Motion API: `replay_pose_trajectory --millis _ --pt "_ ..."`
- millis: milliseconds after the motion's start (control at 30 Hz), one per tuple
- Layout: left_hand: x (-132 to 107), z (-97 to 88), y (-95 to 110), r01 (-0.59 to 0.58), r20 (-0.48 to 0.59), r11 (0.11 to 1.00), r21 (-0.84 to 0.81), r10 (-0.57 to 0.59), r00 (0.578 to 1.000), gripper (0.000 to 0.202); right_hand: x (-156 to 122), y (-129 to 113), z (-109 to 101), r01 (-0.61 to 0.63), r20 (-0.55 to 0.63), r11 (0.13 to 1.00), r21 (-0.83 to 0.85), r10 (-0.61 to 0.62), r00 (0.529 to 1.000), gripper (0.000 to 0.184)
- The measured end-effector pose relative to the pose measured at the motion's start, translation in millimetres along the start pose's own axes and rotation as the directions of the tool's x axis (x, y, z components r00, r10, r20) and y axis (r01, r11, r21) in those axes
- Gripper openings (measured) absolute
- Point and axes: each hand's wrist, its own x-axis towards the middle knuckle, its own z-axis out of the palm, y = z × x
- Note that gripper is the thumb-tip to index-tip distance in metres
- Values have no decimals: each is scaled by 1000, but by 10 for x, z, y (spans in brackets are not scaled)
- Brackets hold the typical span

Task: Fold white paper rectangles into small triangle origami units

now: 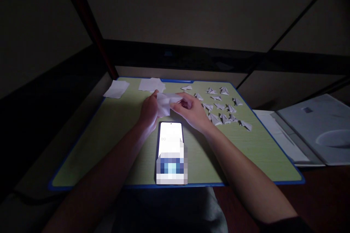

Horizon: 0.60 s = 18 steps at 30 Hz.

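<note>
Both my hands hold one white sheet of paper [165, 101] above a green board [115, 134] with a blue rim. My left hand [150, 111] grips its left side, fingers closed. Pinching the sheet's right edge is my right hand [191, 111]. Just below the hands, a lit phone [171, 142] lies flat on the board. Several small folded paper pieces [222, 111] are spread over the board to the right of my right hand.
Two stacks of white paper sheets [117, 89] [151, 84] lie at the board's far left edge. A grey laptop-like object and papers [314, 131] sit to the right of the board. The room is dark, with dark beams behind the board.
</note>
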Motion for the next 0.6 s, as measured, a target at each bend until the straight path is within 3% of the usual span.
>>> replay_pose_trajectory --millis 67,167,300,367,500,600 --pt "-34 37 35 -5 -48 999 44 8 999 46 6 20 18 -18 -42 1000 -26 17 999 33" --pt "-114 78 84 -108 16 985 133 107 994 56 38 34 17 -15 -136 1000 21 18 990 22" --pt "-213 94 92 -305 162 929 210 274 948 36 76 38 -25 -15 -223 998 63 29 974 15" --pt "-228 88 81 -332 199 915 227 291 936 28 83 44 -46 -22 -244 997 67 38 969 16" --pt "-186 56 84 -322 170 928 189 292 941 26 90 69 -77 -52 -246 998 28 57 968 19" --pt "-135 27 99 -382 158 900 212 354 922 25 92 82 -97 -76 -241 997 -31 66 968 19"
